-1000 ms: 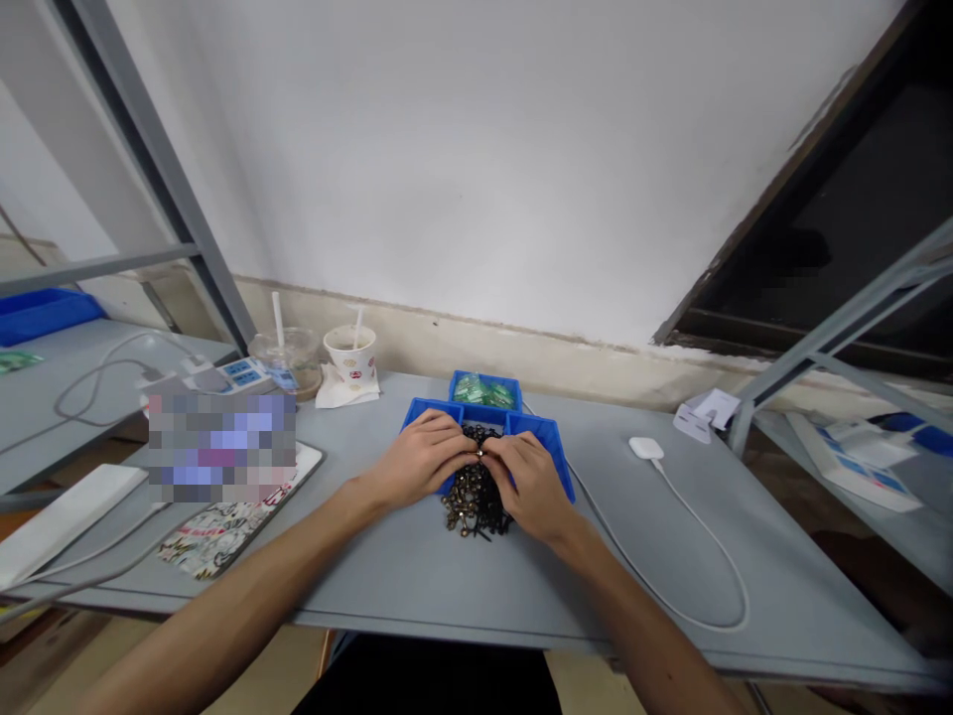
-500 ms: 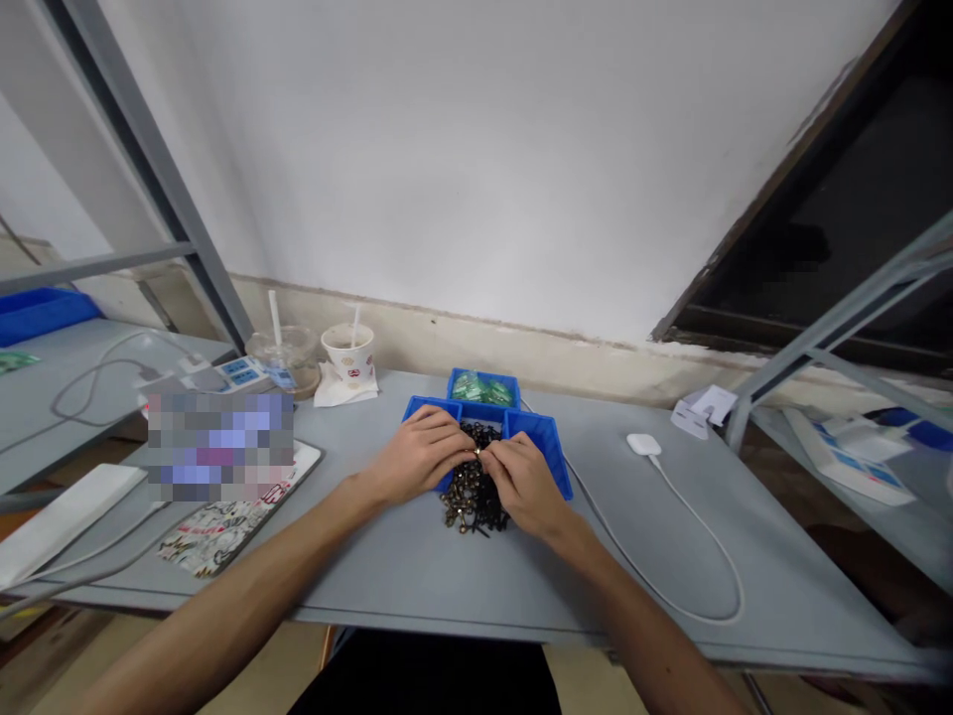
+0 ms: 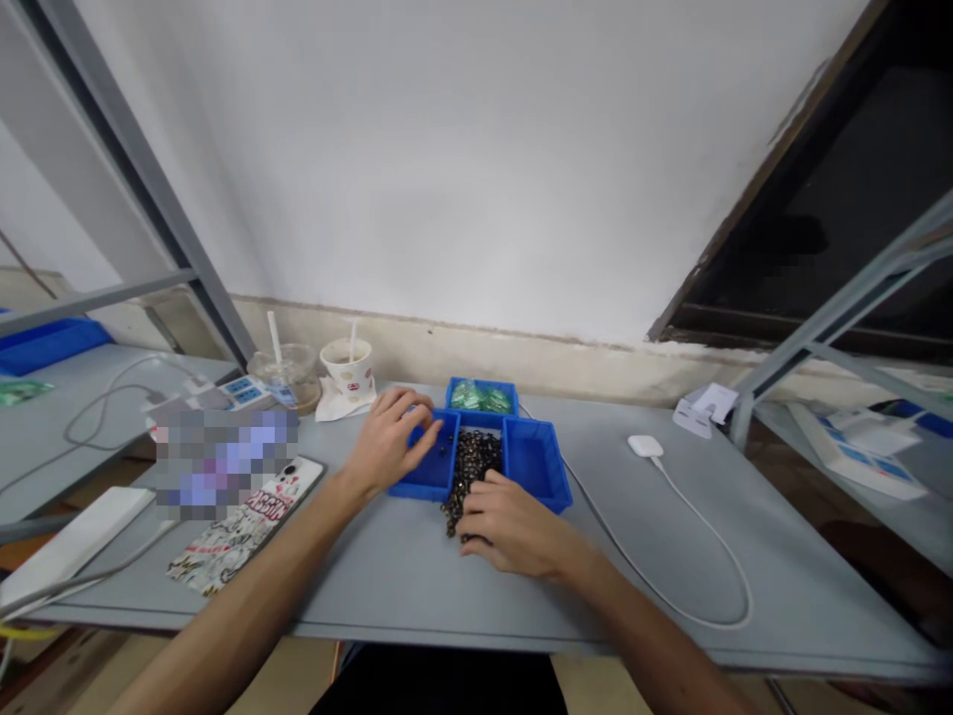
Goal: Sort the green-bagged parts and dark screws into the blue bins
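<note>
Above the left compartment of a divided blue tray, the left hand hangs palm down, its fingers loosely curved and parted, thumb and index apart. No piece shows between them; a few dark specks lie just below the fingertips, so the wide spacing looks suited to letting go of something small. The right hand lies low at the near end of a heap of small, shiny dark pieces, fingers bent down and close together over it. Whether they pinch a piece cannot be told, as the knuckles hide the tips; the curl seems right for gathering bits so tiny.

The heap fills the middle compartment and spills over its near side onto the grey desk, probably to put the pieces in easy reach. Compartments flank it left and right, their walls likely there to keep loose bits apart. Directly behind the tray, a smaller blue box holds green packets, perhaps set back to leave the hands room.

Farther out, a paper cup stands upright on a napkin toward the wall, seemingly clear of the elbows, and a white charger lies to the right, its cable looping nearer.
</note>
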Demonstrator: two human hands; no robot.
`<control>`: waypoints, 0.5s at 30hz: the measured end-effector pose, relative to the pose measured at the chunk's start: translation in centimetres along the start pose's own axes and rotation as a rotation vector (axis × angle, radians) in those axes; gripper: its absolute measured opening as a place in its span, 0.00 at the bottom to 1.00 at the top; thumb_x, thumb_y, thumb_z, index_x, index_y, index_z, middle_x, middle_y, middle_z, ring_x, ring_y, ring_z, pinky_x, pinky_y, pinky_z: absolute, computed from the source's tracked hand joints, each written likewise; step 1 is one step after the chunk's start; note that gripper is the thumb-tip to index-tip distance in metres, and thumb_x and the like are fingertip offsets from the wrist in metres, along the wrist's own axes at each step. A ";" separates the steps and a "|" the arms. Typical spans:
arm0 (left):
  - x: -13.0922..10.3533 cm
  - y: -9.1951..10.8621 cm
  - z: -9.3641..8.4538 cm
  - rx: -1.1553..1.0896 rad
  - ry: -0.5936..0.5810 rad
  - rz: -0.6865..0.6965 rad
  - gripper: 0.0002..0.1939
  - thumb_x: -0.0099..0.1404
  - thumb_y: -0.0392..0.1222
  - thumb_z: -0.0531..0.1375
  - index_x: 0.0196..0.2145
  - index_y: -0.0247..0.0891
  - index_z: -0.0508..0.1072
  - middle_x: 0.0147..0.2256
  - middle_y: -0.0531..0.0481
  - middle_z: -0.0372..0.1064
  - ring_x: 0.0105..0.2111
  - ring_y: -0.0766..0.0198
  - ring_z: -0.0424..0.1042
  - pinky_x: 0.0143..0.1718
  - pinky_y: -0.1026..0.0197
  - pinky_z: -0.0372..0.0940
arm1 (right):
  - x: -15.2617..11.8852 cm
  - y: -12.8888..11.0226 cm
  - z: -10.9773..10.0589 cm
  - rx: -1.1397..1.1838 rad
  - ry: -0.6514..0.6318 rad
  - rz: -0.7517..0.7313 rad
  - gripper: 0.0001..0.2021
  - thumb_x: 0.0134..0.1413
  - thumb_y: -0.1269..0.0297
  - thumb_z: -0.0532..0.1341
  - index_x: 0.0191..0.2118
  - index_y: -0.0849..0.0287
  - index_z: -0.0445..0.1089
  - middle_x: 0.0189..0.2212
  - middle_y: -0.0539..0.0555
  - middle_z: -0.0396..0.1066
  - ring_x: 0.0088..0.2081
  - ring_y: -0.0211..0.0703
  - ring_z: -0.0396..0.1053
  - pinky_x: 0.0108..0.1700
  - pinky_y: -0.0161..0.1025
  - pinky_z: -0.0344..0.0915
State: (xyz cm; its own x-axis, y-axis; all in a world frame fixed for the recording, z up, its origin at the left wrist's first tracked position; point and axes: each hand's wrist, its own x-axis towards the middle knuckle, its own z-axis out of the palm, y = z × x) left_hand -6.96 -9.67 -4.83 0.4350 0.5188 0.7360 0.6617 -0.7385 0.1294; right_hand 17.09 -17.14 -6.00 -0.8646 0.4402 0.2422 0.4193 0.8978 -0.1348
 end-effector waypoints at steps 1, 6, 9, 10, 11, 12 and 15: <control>0.0 -0.2 0.1 0.028 0.023 -0.038 0.09 0.72 0.40 0.58 0.33 0.38 0.69 0.42 0.45 0.73 0.44 0.56 0.67 0.50 0.49 0.65 | 0.0 0.0 0.1 -0.015 0.001 -0.006 0.05 0.62 0.64 0.67 0.34 0.55 0.75 0.32 0.49 0.75 0.39 0.42 0.67 0.45 0.42 0.59; -0.2 -0.9 0.5 0.080 0.128 -0.144 0.07 0.73 0.41 0.56 0.36 0.39 0.68 0.42 0.46 0.70 0.45 0.55 0.67 0.52 0.47 0.64 | 0.1 0.0 0.3 -0.076 -0.002 -0.030 0.05 0.60 0.69 0.67 0.32 0.55 0.74 0.32 0.49 0.74 0.41 0.44 0.66 0.44 0.43 0.58; -0.2 -0.4 0.5 0.026 0.123 -0.118 0.05 0.74 0.41 0.56 0.39 0.39 0.70 0.43 0.46 0.70 0.45 0.55 0.67 0.52 0.47 0.65 | 0.2 -0.1 0.7 -0.088 0.005 -0.025 0.05 0.61 0.69 0.66 0.32 0.55 0.73 0.31 0.49 0.74 0.40 0.44 0.66 0.43 0.43 0.59; -0.1 0.0 0.5 -0.001 0.113 -0.105 0.05 0.74 0.41 0.56 0.39 0.39 0.70 0.43 0.46 0.70 0.45 0.55 0.67 0.52 0.47 0.65 | 0.2 -0.2 0.9 -0.092 0.017 -0.017 0.05 0.61 0.68 0.66 0.32 0.55 0.73 0.30 0.49 0.74 0.40 0.44 0.66 0.43 0.43 0.59; -0.1 0.4 0.5 -0.030 0.097 -0.091 0.05 0.74 0.40 0.56 0.39 0.39 0.70 0.42 0.45 0.70 0.45 0.55 0.67 0.51 0.48 0.65 | 0.2 -0.2 1.0 -0.099 0.027 -0.011 0.05 0.62 0.68 0.65 0.33 0.55 0.73 0.30 0.50 0.74 0.39 0.44 0.66 0.43 0.43 0.59; -0.1 0.8 0.5 -0.057 0.079 -0.077 0.05 0.74 0.40 0.55 0.40 0.39 0.70 0.42 0.45 0.70 0.45 0.56 0.67 0.51 0.49 0.65 | 0.2 -0.3 1.1 -0.109 0.033 -0.010 0.06 0.62 0.67 0.65 0.32 0.56 0.73 0.30 0.50 0.74 0.39 0.44 0.66 0.44 0.43 0.60; -0.1 2.0 0.6 -0.133 0.023 -0.024 0.05 0.74 0.39 0.55 0.40 0.39 0.70 0.42 0.45 0.70 0.44 0.57 0.67 0.49 0.51 0.66 | 0.4 -0.5 1.2 -0.138 0.036 -0.050 0.07 0.62 0.68 0.64 0.31 0.56 0.71 0.29 0.50 0.74 0.38 0.44 0.66 0.45 0.43 0.60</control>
State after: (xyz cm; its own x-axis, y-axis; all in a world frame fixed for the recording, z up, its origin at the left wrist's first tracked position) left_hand -5.35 -10.92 -5.05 0.4051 0.5284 0.7461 0.5843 -0.7773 0.2333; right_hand 16.22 -17.49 -6.97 -0.8760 0.3929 0.2796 0.4123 0.9110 0.0113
